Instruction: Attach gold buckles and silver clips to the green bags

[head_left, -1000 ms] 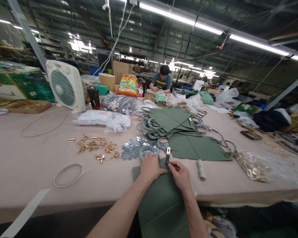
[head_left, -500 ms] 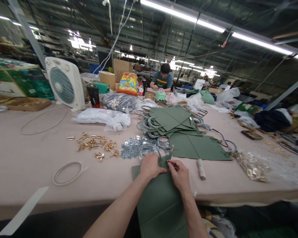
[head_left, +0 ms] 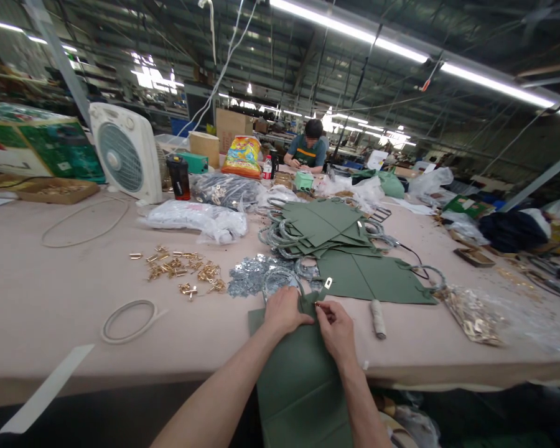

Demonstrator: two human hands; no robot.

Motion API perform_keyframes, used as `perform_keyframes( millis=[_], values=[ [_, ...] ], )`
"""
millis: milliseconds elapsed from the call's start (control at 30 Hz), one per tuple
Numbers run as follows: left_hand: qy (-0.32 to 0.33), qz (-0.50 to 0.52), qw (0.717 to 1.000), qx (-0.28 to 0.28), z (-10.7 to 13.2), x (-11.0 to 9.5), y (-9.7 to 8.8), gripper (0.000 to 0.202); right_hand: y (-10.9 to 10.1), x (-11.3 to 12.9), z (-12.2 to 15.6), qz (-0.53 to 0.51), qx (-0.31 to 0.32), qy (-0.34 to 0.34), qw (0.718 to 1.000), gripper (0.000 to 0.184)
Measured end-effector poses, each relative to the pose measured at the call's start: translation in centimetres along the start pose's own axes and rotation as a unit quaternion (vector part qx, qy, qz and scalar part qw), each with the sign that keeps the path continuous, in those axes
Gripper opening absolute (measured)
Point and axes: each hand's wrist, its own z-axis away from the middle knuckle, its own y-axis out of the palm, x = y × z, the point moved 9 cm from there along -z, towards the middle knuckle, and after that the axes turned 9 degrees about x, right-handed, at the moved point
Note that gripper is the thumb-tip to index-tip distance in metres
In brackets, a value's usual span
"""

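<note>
Left hand (head_left: 284, 312) flat, open on matte green fabric panel (head_left: 298, 379) overhanging bench (head_left: 51, 298) edge; right hand (head_left: 336, 330) grip pinched on tiny metal fitting (head_left: 318, 304); grey rings (head_left: 280, 281), brass fittings (head_left: 182, 270) scattered beyond.

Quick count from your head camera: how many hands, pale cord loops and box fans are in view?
Left hand and right hand: 2
Pale cord loops: 2
Box fan: 1
Total: 5

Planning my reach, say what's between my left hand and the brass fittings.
Head view: silver metal pieces lie between your left hand and the brass fittings.
</note>
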Motion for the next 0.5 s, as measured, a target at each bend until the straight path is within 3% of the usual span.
perform_keyframes(
  millis=[500],
  values=[
    [0.005, 0.013, 1.000, 0.001, -0.3, 0.3, 0.4, 0.063, 0.2, 1.6, 0.2, 0.052, 0.017, -0.031, 0.998, 0.025]
  ],
)
